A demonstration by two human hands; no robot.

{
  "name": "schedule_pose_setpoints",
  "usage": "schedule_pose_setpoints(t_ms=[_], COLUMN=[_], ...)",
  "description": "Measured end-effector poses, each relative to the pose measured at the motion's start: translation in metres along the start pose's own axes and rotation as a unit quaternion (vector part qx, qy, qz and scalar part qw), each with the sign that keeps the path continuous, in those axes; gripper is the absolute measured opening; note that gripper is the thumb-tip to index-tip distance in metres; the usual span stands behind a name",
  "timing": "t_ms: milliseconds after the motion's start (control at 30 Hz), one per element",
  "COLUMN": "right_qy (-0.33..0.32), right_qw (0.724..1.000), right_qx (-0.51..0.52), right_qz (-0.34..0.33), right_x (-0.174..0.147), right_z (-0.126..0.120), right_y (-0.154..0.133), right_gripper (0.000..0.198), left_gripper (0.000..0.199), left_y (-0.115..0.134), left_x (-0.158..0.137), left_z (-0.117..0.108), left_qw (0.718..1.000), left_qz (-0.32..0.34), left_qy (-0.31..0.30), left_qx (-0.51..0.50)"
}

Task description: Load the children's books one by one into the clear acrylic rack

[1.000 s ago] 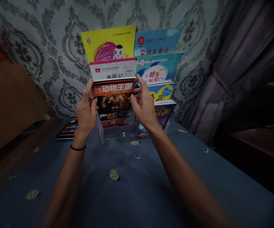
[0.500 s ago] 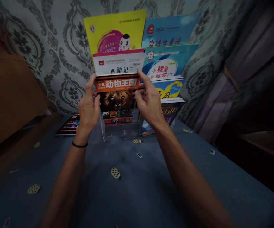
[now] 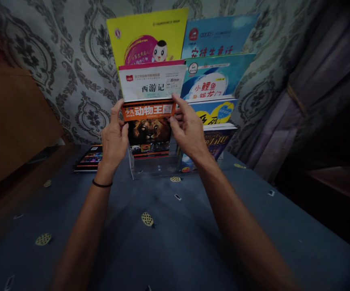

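My left hand and my right hand grip the two side edges of a book with a lion cover and an orange title band. The book stands upright in the left column of a clear acrylic rack. Just behind it rises a white book with a pink top edge, and a tall yellow book stands at the back. To the right of the lion book, partly covered by my right hand, is a dark purple book.
The right column also bears a blue and yellow book, a teal book and a light blue book. Another book lies flat on the blue tablecloth at left. A cardboard box and a curtain flank the table.
The lion book has gone down slightly in the rack with both hands on it. More of the white book behind it shows. The view has shifted a little.
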State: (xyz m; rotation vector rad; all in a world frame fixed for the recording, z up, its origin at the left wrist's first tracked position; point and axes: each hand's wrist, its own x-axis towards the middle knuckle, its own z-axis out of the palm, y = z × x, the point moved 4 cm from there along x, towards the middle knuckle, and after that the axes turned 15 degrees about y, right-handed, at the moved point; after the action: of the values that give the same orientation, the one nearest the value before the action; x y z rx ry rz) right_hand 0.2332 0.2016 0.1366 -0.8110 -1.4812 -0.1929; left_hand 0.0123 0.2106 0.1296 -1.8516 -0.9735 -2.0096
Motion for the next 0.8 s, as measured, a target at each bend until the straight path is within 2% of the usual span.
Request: schedule_pose_setpoints(t_ms=[267, 600, 800], right_qy=[0.005, 0.005, 0.004], right_qw=[1.0, 1.0, 0.999], right_qx=[-0.005, -0.024, -0.048], right_qz=[-0.009, -0.008, 0.014], right_x=[-0.001, -0.004, -0.006], right_z=[0.0, 0.003, 0.004], right_y=[0.0, 0.006, 0.013], right_gripper=[0.051, 0.05, 0.05], left_gripper=[0.047, 0.04, 0.039], left_y=[0.002, -0.001, -0.004], left_x=[0.0, 0.002, -0.001], left_z=[-0.001, -0.001, 0.003], left_qw=[0.999, 0.999, 0.999], left_qz=[0.014, 0.031, 0.03], left_qy=[0.012, 0.025, -0.008], left_qx=[0.047, 0.037, 0.03])
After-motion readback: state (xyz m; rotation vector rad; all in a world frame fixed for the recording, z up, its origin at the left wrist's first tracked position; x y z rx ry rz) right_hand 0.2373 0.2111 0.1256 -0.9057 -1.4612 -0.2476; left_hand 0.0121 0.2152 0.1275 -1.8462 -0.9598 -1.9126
